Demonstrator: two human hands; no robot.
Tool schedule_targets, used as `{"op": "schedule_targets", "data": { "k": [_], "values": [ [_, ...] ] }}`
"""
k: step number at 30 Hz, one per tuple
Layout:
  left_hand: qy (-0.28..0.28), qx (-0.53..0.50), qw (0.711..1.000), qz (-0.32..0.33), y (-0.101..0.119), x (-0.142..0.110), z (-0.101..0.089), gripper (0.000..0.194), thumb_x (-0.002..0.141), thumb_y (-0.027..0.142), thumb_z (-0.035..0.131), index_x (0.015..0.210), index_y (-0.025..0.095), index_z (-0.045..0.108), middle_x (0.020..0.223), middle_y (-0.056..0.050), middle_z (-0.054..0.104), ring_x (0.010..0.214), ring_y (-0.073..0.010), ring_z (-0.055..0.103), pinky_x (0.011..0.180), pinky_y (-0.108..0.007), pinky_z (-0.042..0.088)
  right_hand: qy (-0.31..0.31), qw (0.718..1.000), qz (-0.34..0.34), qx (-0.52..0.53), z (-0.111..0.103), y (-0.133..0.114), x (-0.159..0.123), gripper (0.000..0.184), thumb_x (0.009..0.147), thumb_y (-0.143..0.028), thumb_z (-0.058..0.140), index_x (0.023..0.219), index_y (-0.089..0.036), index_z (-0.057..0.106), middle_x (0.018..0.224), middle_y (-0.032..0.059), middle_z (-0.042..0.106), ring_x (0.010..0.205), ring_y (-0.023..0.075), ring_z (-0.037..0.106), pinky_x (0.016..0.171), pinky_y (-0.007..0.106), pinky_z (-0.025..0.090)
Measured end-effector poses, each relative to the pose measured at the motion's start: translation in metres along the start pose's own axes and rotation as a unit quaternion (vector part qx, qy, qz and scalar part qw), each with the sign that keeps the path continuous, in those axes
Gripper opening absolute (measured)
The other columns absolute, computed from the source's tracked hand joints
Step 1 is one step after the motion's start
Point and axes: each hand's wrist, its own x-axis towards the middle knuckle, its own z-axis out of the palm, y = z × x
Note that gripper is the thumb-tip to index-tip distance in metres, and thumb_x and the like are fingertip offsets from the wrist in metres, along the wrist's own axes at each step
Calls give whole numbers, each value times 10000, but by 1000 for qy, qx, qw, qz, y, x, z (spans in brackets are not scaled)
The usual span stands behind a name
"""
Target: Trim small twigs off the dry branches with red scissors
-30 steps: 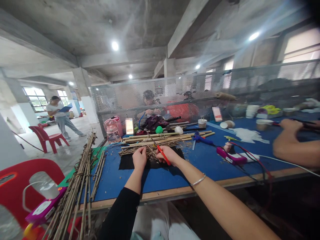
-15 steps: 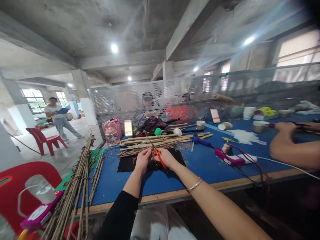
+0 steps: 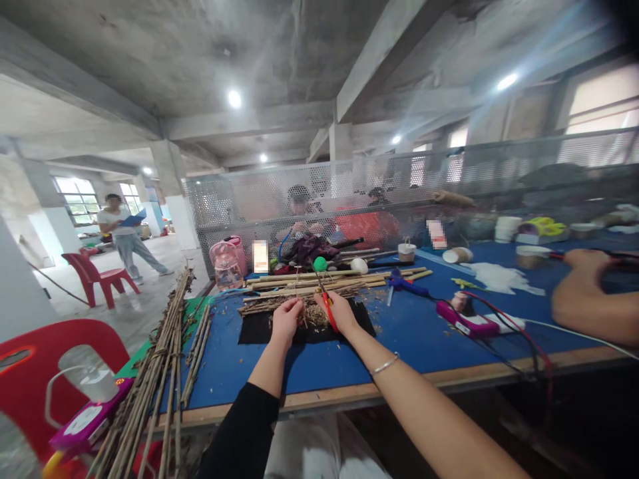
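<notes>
My right hand (image 3: 340, 314) grips a pair of scissors (image 3: 328, 310) with red-orange handles, the blades pointing up and away from me. Close by on the left, my left hand (image 3: 286, 320) is closed in a pinch; whatever sits between its fingertips is too small to make out. Under and between both hands lies a pile of dry plant cuttings (image 3: 315, 315) on a black cloth (image 3: 259, 332). Behind the left hand, short dry twigs (image 3: 254, 308) rest along the cloth's far edge.
Long bamboo sticks (image 3: 279, 282) lie across the blue table (image 3: 224, 372). A bundle of dry stalks (image 3: 154, 372) leans at its left end. To the right are a blue glue gun (image 3: 412, 287), a purple power strip (image 3: 466, 320) with cables and a co-worker's arm (image 3: 584, 293).
My hands came together at the fingertips half a second ago and are now slightly apart. The scissors have turned more upright. The view shifts a little.
</notes>
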Motion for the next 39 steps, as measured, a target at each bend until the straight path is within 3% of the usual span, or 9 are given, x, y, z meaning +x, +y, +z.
{"op": "schedule_targets", "data": {
  "k": [5, 11, 17, 39],
  "values": [
    [-2, 10, 1000, 14, 2, -3, 0, 384, 589, 359, 696, 883, 115, 661, 665, -33, 612, 534, -72, 507, 433, -157, 356, 20, 995, -27, -96, -2, 3, -15, 311, 752, -514, 490, 782, -210, 550, 776, 22, 594, 695, 148, 526, 595, 227, 333],
    [-6, 37, 999, 22, 0, -1, 0, 416, 607, 361, 690, 945, 120, 657, 732, -54, 637, 575, -87, 532, 443, -163, 375, -19, 989, -33, -142, -5, 1, -18, 283, 731, -480, 549, 808, -207, 548, 832, 28, 585, 796, 161, 527, 646, 240, 347],
    [-23, 76, 996, 42, -6, 2, -2, 444, 630, 382, 672, 994, 129, 653, 732, -49, 639, 571, -89, 524, 439, -164, 369, -24, 989, -64, -133, 1, 6, -16, 361, 681, -484, 600, 881, -192, 534, 892, 48, 566, 887, 197, 496, 739, 289, 376],
    [-61, 113, 989, 78, -8, 3, -1, 418, 631, 353, 655, 975, 116, 672, 635, -22, 634, 407, -42, 393, 401, -177, 322, -31, 988, -92, -120, -1, 3, -19, 449, 642, -520, 635, 924, -192, 517, 913, 47, 551, 905, 211, 479, 766, 315, 369]
  ]
}}
